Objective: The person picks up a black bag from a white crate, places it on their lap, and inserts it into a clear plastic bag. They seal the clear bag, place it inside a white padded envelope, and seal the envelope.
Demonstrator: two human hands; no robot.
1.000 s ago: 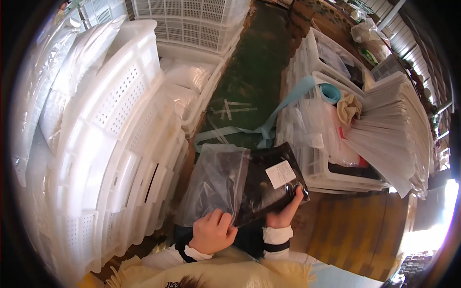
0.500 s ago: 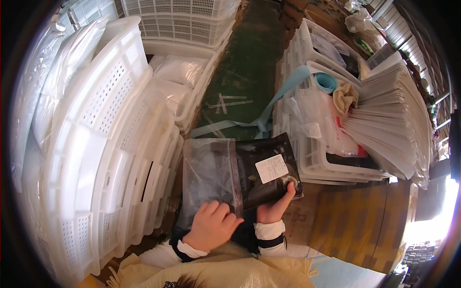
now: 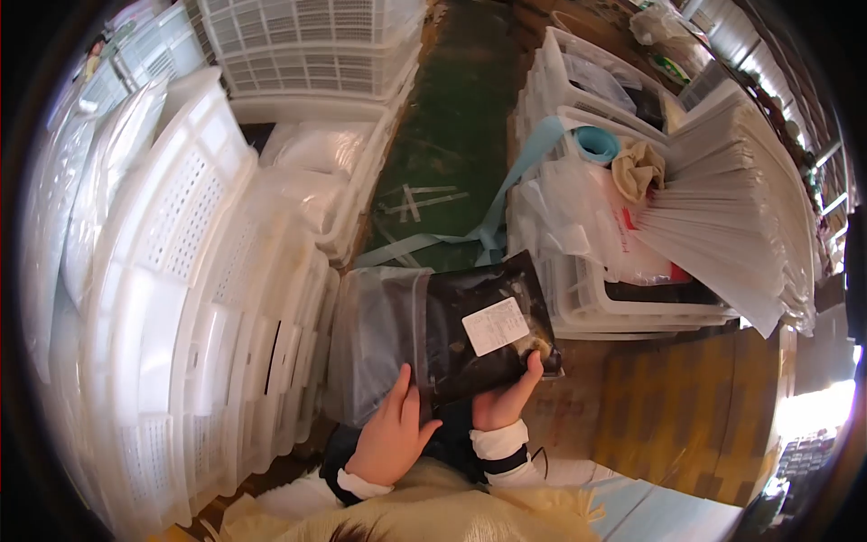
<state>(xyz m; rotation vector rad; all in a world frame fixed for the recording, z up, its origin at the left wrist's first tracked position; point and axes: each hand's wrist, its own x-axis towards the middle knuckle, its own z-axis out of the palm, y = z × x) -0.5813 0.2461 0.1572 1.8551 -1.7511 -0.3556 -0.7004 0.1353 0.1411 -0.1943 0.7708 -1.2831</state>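
Note:
A black package [image 3: 456, 316] with a white label [image 3: 495, 326] lies partly inside a clear plastic bag [image 3: 368, 316], whose empty-looking part extends to the left. My right hand [image 3: 508, 397] grips the lower right corner of the package, thumb on top near the label and the other fingers hidden beneath. On the bag's lower edge rests my left hand [image 3: 394, 438], its fingers extended and its thumb spread apart.
White perforated crates [image 3: 194, 217] stack along the left. A crate of clear-wrapped packs [image 3: 321, 149] stands behind. On the right are crates [image 3: 578, 298], a blue ribbon roll [image 3: 596, 144], white sheets [image 3: 722, 199] and a taped cardboard box [image 3: 677, 406].
My left hand has straightened its curled fingers and lies flatter on the bag. The package and bag have shifted slightly left, and my right hand has moved with them.

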